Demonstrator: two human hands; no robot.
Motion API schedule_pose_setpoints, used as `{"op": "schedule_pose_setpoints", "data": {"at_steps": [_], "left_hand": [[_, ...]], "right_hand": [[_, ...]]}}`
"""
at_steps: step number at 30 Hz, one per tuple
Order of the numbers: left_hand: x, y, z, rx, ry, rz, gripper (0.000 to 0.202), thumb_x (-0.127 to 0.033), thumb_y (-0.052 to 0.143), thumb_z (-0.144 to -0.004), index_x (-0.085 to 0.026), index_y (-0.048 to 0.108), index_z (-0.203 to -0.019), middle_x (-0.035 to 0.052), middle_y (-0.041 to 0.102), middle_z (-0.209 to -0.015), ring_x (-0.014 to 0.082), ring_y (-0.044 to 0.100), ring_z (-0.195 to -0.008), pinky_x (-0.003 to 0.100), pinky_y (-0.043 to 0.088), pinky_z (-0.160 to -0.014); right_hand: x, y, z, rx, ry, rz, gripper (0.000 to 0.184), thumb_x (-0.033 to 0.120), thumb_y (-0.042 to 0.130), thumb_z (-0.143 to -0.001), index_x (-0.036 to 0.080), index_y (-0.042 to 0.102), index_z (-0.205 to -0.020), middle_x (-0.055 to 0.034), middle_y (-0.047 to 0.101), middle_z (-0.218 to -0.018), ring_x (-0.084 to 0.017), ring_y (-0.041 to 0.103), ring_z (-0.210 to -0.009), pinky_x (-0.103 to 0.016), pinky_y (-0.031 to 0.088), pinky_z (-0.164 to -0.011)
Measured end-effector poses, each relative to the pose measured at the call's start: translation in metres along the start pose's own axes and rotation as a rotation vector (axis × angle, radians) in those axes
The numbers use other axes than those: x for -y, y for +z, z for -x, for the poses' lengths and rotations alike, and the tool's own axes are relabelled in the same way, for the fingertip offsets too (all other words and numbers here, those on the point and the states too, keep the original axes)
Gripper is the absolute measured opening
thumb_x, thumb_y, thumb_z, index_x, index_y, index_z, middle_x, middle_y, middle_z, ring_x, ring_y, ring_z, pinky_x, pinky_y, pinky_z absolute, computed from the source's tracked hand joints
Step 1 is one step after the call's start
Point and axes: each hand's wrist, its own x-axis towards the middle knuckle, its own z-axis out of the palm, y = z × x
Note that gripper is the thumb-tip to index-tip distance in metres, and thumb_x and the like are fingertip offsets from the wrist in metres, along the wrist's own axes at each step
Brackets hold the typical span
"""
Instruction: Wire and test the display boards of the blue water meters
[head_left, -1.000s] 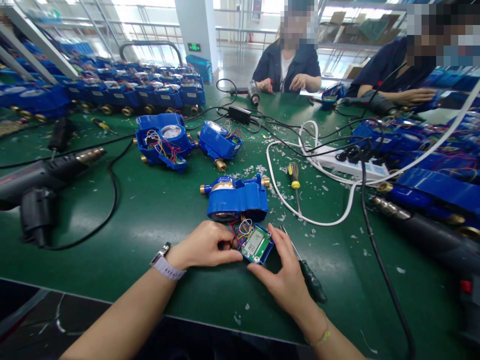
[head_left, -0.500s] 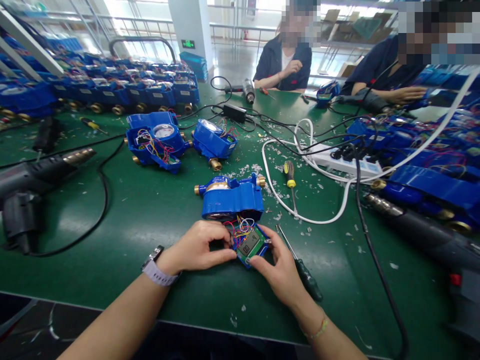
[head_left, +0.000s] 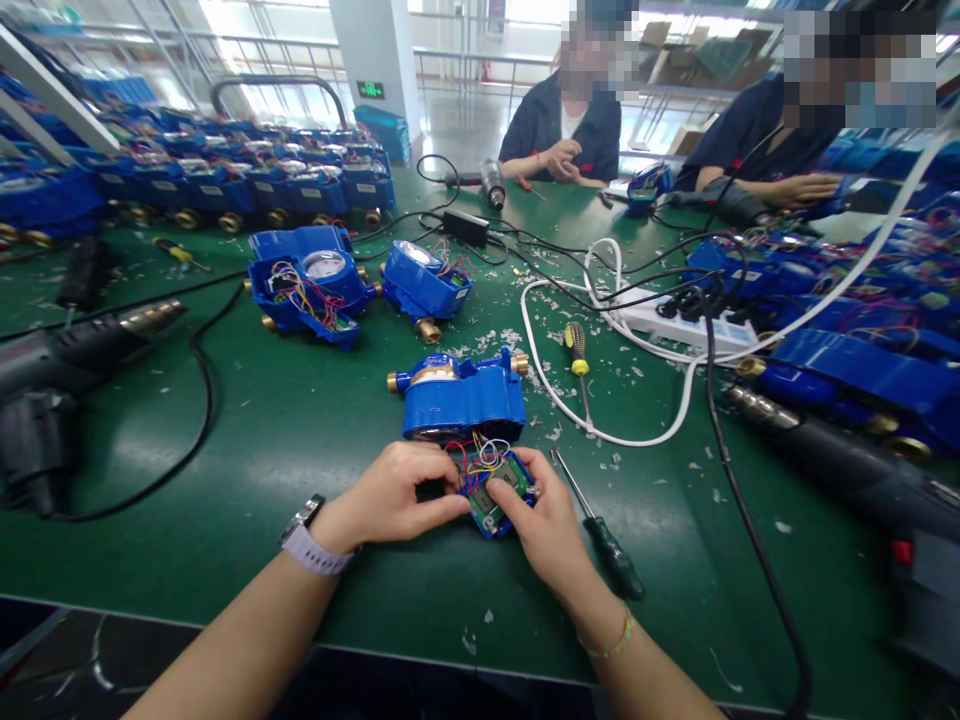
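Currently R hand (head_left: 538, 515) holds the circuit board (head_left: 487, 507), thumb on top, fingers round its far R edge. L hand (head_left: 409, 495) is at board's L edge, fingers curled, can't tell if pinching. Wires (head_left: 486, 455) run from board to blue meter (head_left: 465, 402), just beyond the grip. Green-handled s'driver (head_left: 615, 560) lies just R of R hand.

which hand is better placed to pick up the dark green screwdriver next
The right hand, probably: the dark green screwdriver lies just beside it, while the left hand is across the circuit board. The right thumb rests on the board, though.
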Motion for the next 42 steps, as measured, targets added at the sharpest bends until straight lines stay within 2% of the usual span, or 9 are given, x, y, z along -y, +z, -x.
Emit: {"op": "schedule_pose_setpoints", "data": {"at_steps": [12,19,28,34,42], "left_hand": [[-0.001,0.000,0.000,-0.001,0.007,-0.010,0.021,-0.031,0.062,-0.089,-0.014,0.062,-0.077,0.0025,0.068,-0.072,0.0138,0.063,-0.065,0.024,0.043,-0.065],[-0.001,-0.001,-0.001,-0.006,0.016,0.004,0.020,-0.031,0.064,-0.088,-0.014,0.063,-0.077,0.0028,0.068,-0.072,0.0139,0.064,-0.066,0.023,0.044,-0.065],[0.000,0.001,0.000,-0.016,0.012,0.043,0.019,-0.029,0.064,-0.088,-0.015,0.063,-0.076,0.0016,0.068,-0.071,0.0126,0.063,-0.065,0.022,0.044,-0.065],[0.001,0.001,0.000,-0.023,-0.002,0.033,0.018,-0.028,0.064,-0.087,-0.016,0.063,-0.074,0.0013,0.068,-0.070,0.0132,0.062,-0.063,0.023,0.043,-0.063],[0.000,0.001,0.000,-0.042,-0.002,0.011,0.017,-0.027,0.062,-0.088,-0.016,0.062,-0.075,0.0011,0.068,-0.070,0.0130,0.061,-0.063,0.022,0.042,-0.063]], "right_hand": [[-0.009,0.000,0.001,-0.025,-0.019,0.029,0.029,0.045,0.050,-0.091,0.019,0.057,-0.103,-0.0033,0.064,-0.091,-0.021,0.059,-0.082,-0.031,0.045,-0.070],[-0.010,-0.001,0.003,0.004,-0.042,0.035,0.032,0.043,0.047,-0.094,0.019,0.058,-0.111,-0.0046,0.066,-0.103,-0.022,0.060,-0.093,-0.031,0.046,-0.080],[-0.004,-0.002,0.002,0.021,-0.050,0.041,0.034,0.039,0.059,-0.084,0.017,0.059,-0.110,-0.0060,0.068,-0.104,-0.023,0.062,-0.095,-0.033,0.049,-0.085],[0.005,0.000,0.004,0.028,0.008,0.038,0.049,0.031,0.074,-0.068,0.020,0.058,-0.113,-0.0030,0.069,-0.103,-0.022,0.064,-0.093,-0.034,0.050,-0.084],[0.003,0.001,0.004,-0.014,-0.002,0.082,0.044,0.035,0.071,-0.071,0.019,0.058,-0.110,-0.0046,0.069,-0.101,-0.024,0.064,-0.091,-0.035,0.051,-0.081]]}}
